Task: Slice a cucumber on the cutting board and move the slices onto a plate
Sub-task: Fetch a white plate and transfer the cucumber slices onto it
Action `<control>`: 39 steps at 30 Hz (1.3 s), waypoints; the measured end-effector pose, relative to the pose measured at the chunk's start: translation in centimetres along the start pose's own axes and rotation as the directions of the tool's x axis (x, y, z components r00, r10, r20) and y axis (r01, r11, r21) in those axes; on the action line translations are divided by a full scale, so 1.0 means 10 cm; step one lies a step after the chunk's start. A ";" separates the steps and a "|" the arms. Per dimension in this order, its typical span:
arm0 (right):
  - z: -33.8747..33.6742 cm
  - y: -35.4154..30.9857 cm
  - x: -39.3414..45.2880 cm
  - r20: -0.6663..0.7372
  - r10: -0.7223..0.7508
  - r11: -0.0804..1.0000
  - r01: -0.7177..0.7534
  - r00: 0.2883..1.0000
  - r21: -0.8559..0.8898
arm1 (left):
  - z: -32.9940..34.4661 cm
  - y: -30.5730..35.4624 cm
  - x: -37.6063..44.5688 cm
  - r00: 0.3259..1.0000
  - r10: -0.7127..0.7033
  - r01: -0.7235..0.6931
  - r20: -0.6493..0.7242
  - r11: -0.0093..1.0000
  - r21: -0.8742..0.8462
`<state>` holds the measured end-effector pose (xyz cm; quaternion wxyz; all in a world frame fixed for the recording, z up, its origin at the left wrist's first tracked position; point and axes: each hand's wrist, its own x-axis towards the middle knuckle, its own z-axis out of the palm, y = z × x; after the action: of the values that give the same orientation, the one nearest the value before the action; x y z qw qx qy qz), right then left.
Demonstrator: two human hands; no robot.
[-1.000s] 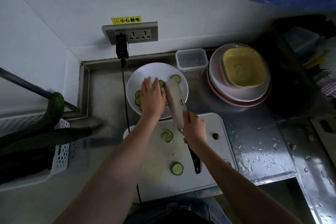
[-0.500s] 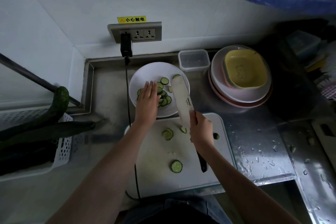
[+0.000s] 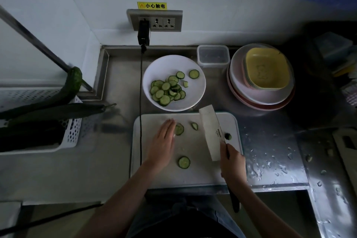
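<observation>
Both hands had withdrawn from the plate (image 3: 199, 87) to the cutting board (image 3: 195, 176). One second earlier the left hand (image 3: 163, 147) had been spread over the plate beside the cleaver (image 3: 210, 131), sweeping slices off the blade; half a second earlier the hand was retreating and the pile was already exposed. At this moment the pile of slices (image 3: 167, 91) lay on the near-left part of the plate, with two slices apart on its far side.

The left hand lay flat on the board, fingers straight and together, holding nothing; its fingertips touched a leftover slice (image 3: 179, 129). The right hand (image 3: 232, 162) was wrapped round the cleaver's handle, the blade tilted over the right part of the board.

Remaining on the board: a small slice (image 3: 194, 126) near the far edge, a full slice (image 3: 184, 162) nearer the person, and a stub end (image 3: 228, 136) right of the blade.

Judgement: the main transfer was complete; gathering the stragglers remained.
</observation>
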<state>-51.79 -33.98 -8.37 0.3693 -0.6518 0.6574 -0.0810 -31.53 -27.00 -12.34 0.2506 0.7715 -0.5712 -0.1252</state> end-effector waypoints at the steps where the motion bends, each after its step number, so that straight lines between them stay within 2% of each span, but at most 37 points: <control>1: 0.00 0.03 -0.01 0.011 0.021 1.000 -0.021 1.000 0.008 | 0.03 -0.01 0.00 0.999 -0.016 0.015 0.039 0.999 0.030; 6: -0.02 0.05 0.04 0.035 0.017 1.000 -0.016 0.999 -0.024 | 0.09 -0.04 0.02 0.983 0.032 -0.057 0.178 0.989 0.137; 15: -0.10 0.13 0.05 0.093 -0.044 0.997 0.050 0.995 -0.064 | 0.10 0.05 -0.43 0.984 0.122 -0.126 0.131 0.992 0.025; 18: -0.07 0.10 0.07 0.173 -0.089 0.986 0.112 0.981 -0.127 | 0.12 0.10 -0.56 0.973 0.152 -0.171 0.172 0.980 0.100; 22: -0.06 0.01 0.07 0.289 -0.158 0.954 0.222 0.944 -0.203 | 0.13 0.09 -0.59 0.994 -0.032 0.019 0.104 0.991 0.131; 26: -0.08 0.10 -0.05 0.371 -0.190 0.918 0.298 0.909 -0.261 | 0.11 0.05 -0.49 0.982 -0.190 0.187 0.024 0.979 0.074; 31: -0.05 0.12 -0.19 0.296 -0.161 0.953 0.226 0.941 -0.201 | 0.08 0.17 -0.42 0.988 -0.155 0.154 0.025 0.988 0.025; 34: 0.07 0.03 -0.29 0.237 -0.104 0.984 0.135 0.966 -0.120 | 0.21 0.33 -0.36 0.978 -0.207 0.208 0.023 0.977 -0.044; 39: 0.32 -0.06 -0.35 0.260 -0.109 0.982 0.145 0.959 -0.123 | 0.44 0.51 -0.23 0.960 -0.281 0.281 -0.003 0.959 -0.045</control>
<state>-49.81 -29.71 -8.96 0.3970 -0.7222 0.5659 0.0258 -38.54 -26.99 -13.58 0.2496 0.8397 -0.4519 -0.1686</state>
